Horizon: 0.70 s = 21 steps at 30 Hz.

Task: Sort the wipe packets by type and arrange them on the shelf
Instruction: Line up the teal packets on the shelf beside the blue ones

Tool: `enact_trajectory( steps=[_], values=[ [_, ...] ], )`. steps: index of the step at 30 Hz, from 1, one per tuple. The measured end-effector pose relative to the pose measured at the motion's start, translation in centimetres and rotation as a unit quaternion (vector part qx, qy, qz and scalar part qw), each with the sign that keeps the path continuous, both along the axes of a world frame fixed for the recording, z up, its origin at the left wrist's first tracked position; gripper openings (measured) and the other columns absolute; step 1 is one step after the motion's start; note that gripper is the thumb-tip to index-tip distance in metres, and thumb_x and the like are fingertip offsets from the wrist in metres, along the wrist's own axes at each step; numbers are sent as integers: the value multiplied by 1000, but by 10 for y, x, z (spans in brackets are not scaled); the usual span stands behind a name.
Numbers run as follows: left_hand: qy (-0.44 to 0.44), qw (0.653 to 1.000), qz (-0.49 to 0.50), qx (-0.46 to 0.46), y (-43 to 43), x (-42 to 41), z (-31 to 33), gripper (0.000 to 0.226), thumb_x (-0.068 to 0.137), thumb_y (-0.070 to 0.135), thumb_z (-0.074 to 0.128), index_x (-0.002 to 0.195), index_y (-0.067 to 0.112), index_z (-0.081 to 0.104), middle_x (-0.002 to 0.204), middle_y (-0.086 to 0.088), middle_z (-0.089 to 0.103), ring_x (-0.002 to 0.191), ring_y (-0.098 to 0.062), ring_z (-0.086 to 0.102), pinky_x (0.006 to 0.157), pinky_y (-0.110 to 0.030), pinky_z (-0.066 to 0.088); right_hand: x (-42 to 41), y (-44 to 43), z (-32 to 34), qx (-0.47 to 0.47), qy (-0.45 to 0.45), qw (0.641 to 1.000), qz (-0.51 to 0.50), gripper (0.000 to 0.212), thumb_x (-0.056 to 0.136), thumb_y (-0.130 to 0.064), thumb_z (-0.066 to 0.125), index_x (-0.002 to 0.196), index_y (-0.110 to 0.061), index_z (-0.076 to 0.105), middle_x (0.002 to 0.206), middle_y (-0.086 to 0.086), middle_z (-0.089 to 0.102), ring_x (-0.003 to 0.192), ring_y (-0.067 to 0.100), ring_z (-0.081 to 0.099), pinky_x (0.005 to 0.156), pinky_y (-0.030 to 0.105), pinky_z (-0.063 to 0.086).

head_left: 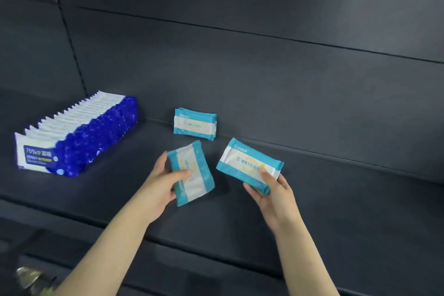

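My left hand (159,186) grips a teal-and-white wipe packet (194,175), tilted on end above the dark shelf (312,199). My right hand (274,193) holds a second teal-and-white packet (245,162) by its lower right corner, thumb on its face. Behind them, a few teal packets (195,124) stand upright against the back wall. At the left runs a long row of several blue-and-white packets (79,136), standing on edge from the back wall toward the shelf front.
The shelf's back panel (264,67) rises right behind the teal packets. A front lip (216,247) edges the shelf below my forearms. Something blurred and shiny (28,274) sits at the bottom left.
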<state>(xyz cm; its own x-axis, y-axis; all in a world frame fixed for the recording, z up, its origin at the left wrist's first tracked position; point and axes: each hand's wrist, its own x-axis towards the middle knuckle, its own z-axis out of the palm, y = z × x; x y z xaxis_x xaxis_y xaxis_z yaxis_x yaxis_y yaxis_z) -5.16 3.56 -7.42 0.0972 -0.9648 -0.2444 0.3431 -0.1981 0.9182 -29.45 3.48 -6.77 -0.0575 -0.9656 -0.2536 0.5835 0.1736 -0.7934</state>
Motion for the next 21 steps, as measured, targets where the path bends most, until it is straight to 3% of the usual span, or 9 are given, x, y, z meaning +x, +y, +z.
enact_trajectory(
  steps=[3,8,10,13,16,19,21],
  values=[
    [32,999,28,2,-21,7,1,94,89,-5,62,155,37,8,126,-1,61,109,-24,64,90,-51,52,14,-24,-5,26,10,1000,2,33,95,-10,64,126,-3,57,114,11,73,102,25,72,77,39,61],
    [44,996,70,18,-58,29,4,39,99,8,54,134,19,41,120,-8,64,101,-23,67,77,-44,55,35,-57,-5,30,34,998,-33,33,96,-12,63,127,-6,55,118,10,70,105,23,70,84,40,58],
    [33,996,79,23,-72,37,4,36,98,9,56,130,17,41,118,-8,64,100,-23,67,74,-43,56,45,-66,-6,30,45,997,-51,28,95,-12,64,122,-9,57,115,8,71,103,21,71,86,39,57],
    [-7,996,86,32,-92,50,7,34,95,14,62,126,11,48,115,-9,67,98,-22,68,84,-45,56,62,-80,-4,22,82,994,-74,21,95,-16,64,115,-13,59,111,5,72,100,16,70,82,32,56],
    [-19,996,78,40,-103,66,9,14,96,12,60,110,11,59,107,-8,70,92,-21,68,83,-39,55,82,-93,-3,0,162,983,-83,20,98,-20,62,116,-14,58,112,1,71,99,10,67,74,22,49],
    [0,998,56,32,-108,85,7,18,94,2,60,109,11,62,107,-11,72,96,-24,69,80,-38,54,102,-106,-5,-32,224,971,-80,19,100,-19,58,116,-10,55,106,-3,69,86,-2,65,62,10,47],
    [21,998,44,26,-109,99,5,29,92,-1,60,119,8,61,114,-14,70,101,-26,69,80,-38,54,116,-116,-7,-49,252,964,-69,17,100,-18,58,115,-13,53,107,-3,69,90,0,65,58,7,47]
  ],
)
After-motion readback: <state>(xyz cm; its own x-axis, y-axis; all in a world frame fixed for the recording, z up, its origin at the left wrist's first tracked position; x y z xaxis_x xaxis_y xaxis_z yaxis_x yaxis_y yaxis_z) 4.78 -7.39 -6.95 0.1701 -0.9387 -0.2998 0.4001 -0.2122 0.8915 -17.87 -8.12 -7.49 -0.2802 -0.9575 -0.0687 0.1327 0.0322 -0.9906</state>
